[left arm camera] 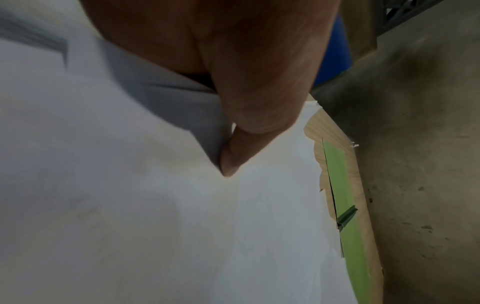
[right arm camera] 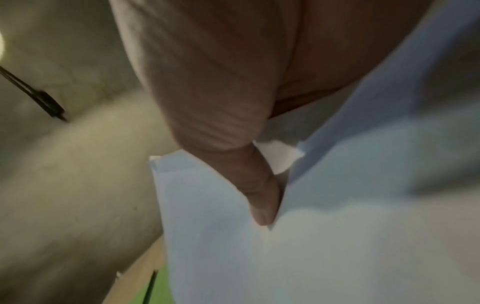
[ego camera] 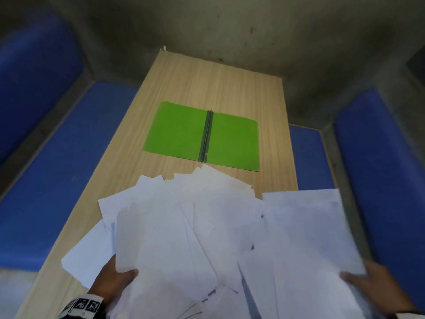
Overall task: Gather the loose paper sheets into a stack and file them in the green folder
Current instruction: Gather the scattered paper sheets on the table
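Gathering is in hand: the left hand (ego camera: 115, 277) and right hand (ego camera: 377, 282) pinch the fanned paper sheets (ego camera: 207, 226) at 6 o'clock. Next: square them, then carry to the open green folder (ego camera: 181, 132) at 12 o'clock on the surface (ego camera: 230, 84).

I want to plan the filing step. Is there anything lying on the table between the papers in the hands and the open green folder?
Nothing visible. The paper sheets, held by the left hand and right hand, sit just before the green folder; only bare table lies between, and the folder's open faces carry nothing.
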Demonstrator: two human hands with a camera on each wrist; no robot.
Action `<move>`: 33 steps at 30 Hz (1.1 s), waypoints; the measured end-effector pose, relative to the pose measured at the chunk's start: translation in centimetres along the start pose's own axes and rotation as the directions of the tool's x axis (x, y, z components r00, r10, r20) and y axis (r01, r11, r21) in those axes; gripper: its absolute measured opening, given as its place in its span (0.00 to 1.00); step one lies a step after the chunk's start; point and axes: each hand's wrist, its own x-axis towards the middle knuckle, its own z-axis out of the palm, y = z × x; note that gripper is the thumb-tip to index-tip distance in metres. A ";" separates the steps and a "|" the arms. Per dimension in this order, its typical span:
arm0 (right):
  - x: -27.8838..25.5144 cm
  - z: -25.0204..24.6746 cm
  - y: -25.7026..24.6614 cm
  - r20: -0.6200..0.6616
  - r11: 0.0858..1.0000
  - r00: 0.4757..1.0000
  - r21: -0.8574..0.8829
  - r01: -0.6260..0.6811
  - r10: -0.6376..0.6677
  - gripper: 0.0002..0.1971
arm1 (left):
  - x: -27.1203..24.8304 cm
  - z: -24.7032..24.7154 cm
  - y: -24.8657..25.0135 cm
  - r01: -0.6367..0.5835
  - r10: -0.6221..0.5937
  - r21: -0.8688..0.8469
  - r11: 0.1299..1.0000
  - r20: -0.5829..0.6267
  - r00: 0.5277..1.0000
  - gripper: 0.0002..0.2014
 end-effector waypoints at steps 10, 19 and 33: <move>-1.8 -4.6 -1.1 -0.273 0.957 0.960 0.290 0.018 0.064 0.27 | -0.3 -0.2 -0.6 0.011 -0.005 -0.125 0.992 0.048 0.999 0.34; -1.9 21.4 -13.0 0.179 0.961 0.969 0.249 0.122 -0.170 0.22 | -2.1 -0.5 1.1 0.083 -0.024 -0.405 0.911 0.148 0.989 0.10; -2.2 30.0 -15.3 0.173 0.998 0.983 -0.002 0.062 -0.061 0.19 | -0.5 0.2 0.8 -0.049 0.053 -0.092 0.995 0.045 0.998 0.48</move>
